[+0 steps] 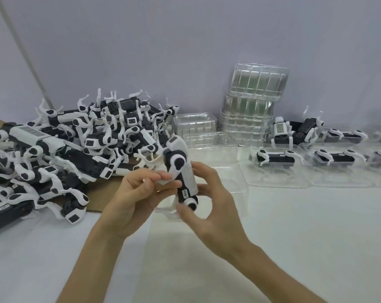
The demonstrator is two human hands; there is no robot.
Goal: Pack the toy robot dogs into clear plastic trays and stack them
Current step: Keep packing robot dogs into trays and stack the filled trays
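A black-and-white toy robot dog (pixel 180 171) is held upright above the table between both hands. My left hand (pixel 132 197) pinches one of its white legs from the left. My right hand (pixel 209 206) grips the lower end of its body, thumb near the round hip joint. Just behind the hands lies an open clear plastic tray (pixel 218 158) with nothing in it. A big heap of loose toy dogs (pixel 65 154) covers the left side. Filled trays (pixel 275 162) holding dogs stand in a row at the right.
A tall stack of nested clear trays (pixel 253 101) stands against the back wall, with a lower stack (pixel 195 125) to its left. The heap rests on a flat brown cardboard sheet (pixel 104 193). Two loose dogs (pixel 294 130) stand behind the filled trays. White tabletop (pixel 294 237) spreads in front.
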